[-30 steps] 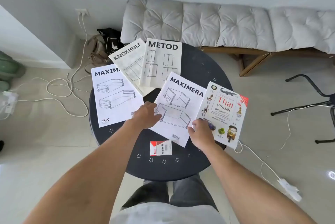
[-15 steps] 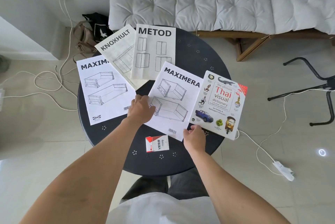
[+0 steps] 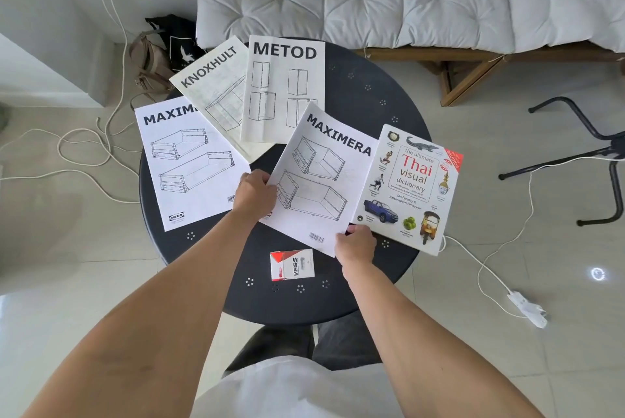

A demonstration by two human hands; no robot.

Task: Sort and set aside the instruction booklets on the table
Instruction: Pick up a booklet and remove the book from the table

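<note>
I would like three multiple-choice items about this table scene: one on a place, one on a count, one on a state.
1. Where does the small VESS box lie?
A. on the dictionary
B. on the bare table near the person
C. on the floor

2. How many booklets read MAXIMERA?
A. one
B. two
C. three

3. What do the hands do?
A. both touch the right MAXIMERA booklet
B. both hang free
C. both hold the dictionary

Key: 1 B, the table shows around it; 2 B, left and right; 3 A, left hand and right hand are at its edges.

Bare forearms (no sleeves), white shirt (image 3: 291, 390), dark trousers (image 3: 274, 346).
</note>
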